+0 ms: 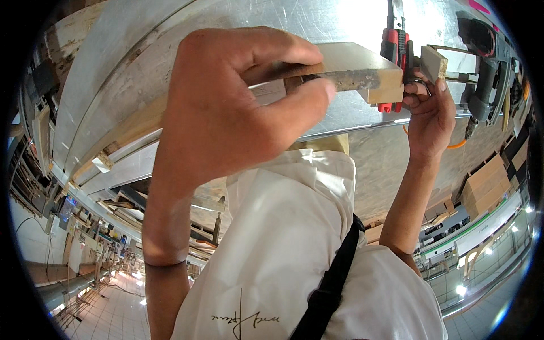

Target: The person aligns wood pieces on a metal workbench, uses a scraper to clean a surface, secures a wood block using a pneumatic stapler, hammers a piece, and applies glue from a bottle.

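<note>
My left hand [226,107] is large in the middle, its fingers and thumb closed around a pale wooden piece [357,59] with a worn, dark-stained edge and a blocky right end. The piece lies above the metal tabletop. Farther right, my right hand [430,113] pinches a small flat wooden block [433,61] between thumb and fingers, with the block's cut edge facing the near side. Between the two hands, a red and black hand tool [393,51] with a metal end rests on the table.
A dark air-powered nail gun [486,73] with an orange hose [458,144] lies at the right of the metal table [272,17]. A long curved wooden strip [127,139] runs along the left. Cardboard boxes [485,187] stand at the far right, beyond the table edge.
</note>
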